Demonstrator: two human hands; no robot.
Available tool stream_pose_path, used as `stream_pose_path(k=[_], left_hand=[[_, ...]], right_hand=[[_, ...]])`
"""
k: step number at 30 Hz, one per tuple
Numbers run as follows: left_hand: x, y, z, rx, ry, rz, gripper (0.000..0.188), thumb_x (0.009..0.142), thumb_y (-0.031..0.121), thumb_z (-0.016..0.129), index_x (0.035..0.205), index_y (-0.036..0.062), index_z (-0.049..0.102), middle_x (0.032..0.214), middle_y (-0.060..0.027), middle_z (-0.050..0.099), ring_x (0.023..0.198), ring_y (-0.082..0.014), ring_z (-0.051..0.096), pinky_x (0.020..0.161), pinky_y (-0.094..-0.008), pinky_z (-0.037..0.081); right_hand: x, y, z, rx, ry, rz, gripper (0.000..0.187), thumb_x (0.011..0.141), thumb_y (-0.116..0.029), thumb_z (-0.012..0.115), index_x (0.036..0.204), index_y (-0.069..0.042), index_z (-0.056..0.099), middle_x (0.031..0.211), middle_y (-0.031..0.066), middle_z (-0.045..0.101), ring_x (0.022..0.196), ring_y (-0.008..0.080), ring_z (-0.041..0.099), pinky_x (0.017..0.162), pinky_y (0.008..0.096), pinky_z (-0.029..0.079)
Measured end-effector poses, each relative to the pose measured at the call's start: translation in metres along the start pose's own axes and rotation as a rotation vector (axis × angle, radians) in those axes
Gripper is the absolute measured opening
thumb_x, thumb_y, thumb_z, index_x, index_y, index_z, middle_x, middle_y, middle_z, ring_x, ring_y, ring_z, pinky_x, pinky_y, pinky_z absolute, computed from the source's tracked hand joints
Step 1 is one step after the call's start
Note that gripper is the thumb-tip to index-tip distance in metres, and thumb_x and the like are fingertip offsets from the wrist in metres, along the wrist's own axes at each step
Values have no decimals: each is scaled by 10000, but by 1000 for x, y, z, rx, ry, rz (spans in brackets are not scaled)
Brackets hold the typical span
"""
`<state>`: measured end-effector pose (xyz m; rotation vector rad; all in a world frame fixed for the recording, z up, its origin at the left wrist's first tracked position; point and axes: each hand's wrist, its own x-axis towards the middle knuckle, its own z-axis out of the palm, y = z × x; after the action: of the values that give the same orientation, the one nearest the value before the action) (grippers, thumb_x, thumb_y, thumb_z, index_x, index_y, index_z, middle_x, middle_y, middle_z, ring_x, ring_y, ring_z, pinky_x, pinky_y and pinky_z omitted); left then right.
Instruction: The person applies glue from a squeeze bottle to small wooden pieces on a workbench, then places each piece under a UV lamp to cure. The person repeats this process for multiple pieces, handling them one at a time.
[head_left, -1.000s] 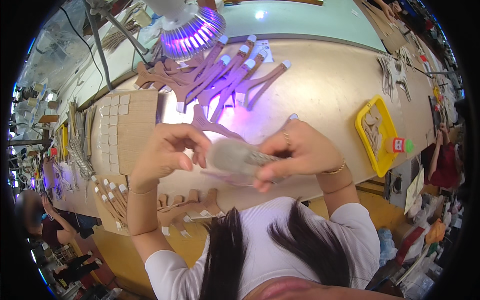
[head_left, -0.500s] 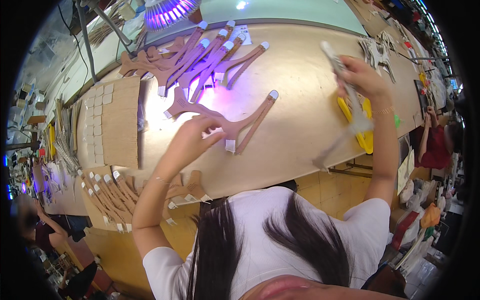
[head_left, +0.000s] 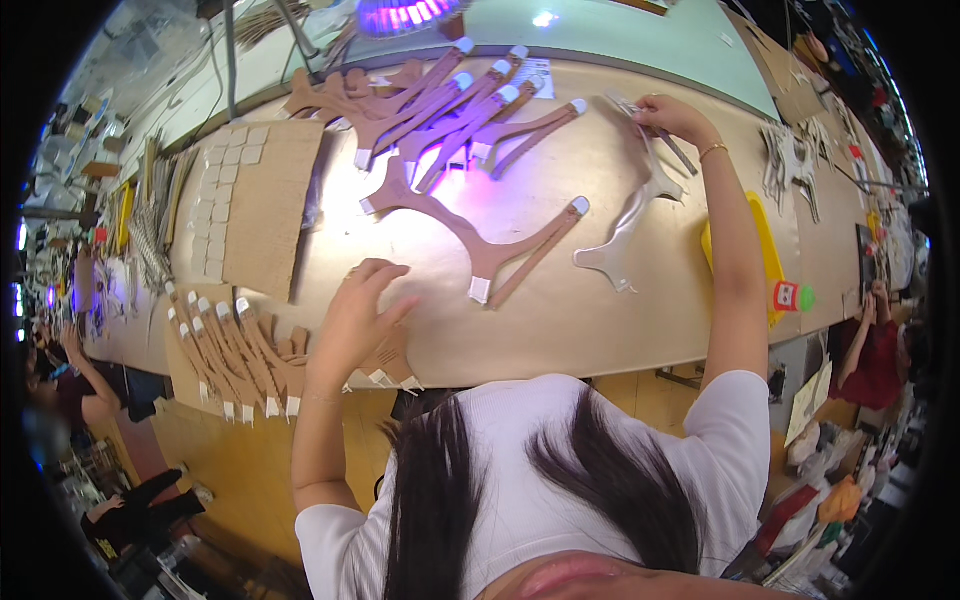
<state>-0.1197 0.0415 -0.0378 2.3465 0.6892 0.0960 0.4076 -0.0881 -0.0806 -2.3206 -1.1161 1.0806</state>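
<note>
My right hand (head_left: 680, 122) is closed on the upper end of a pale, glossy Y-shaped strap piece (head_left: 645, 205), whose forked lower part lies along the table on the right. My left hand (head_left: 365, 315) hovers near the front edge with fingers apart and nothing in them. Just beyond it lies a single brown Y-shaped strap piece (head_left: 455, 228), with white tips at its ends. Farther off, several similar brown strap pieces (head_left: 400, 128) overlap in a pile under purple light. More brown strap pieces (head_left: 240, 345) lie in a row left of my left forearm.
A lamp (head_left: 405, 14) glows over the far side. A cardboard sheet (head_left: 270, 215) with pale square patches lies at left. Beside my right forearm are a yellow tray (head_left: 772, 255) and a green-capped bottle (head_left: 793, 297). Pale strap pieces (head_left: 795, 165) hang together at far right; co-workers sit both sides.
My left hand has drawn back from the brown strap piece toward the front edge. My right hand has moved away from me and to the left, bringing the pale strap piece down onto the table.
</note>
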Motion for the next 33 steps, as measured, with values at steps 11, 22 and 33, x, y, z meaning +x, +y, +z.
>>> stream_pose_path(k=[11,22,33], left_hand=[[-116,-92,-64,253,524,-463,238,804,80,616,1030,5,609,1036,-165,586,926,-358,563,812,-399,441],[-135,-163,-50,46,677,-900,311,776,212,697,949,-40,638,745,-111,619,703,-200,597,651,-321,474],[-111,-128,-81,-485,591,-856,227,778,187,713,777,28,552,698,-22,574,643,-101,567,567,-262,464]], right_hand=[[-1,-21,24,-172,428,-335,374,857,-226,629,1177,-42,566,1167,112,582,1082,237,553,928,365,434],[-68,-233,188,-62,43,-834,262,851,-169,619,1078,-39,602,1078,100,596,997,250,574,887,341,433],[-105,-322,328,244,-417,-952,506,861,-294,612,1246,0,467,1182,215,498,1049,302,553,922,342,424]])
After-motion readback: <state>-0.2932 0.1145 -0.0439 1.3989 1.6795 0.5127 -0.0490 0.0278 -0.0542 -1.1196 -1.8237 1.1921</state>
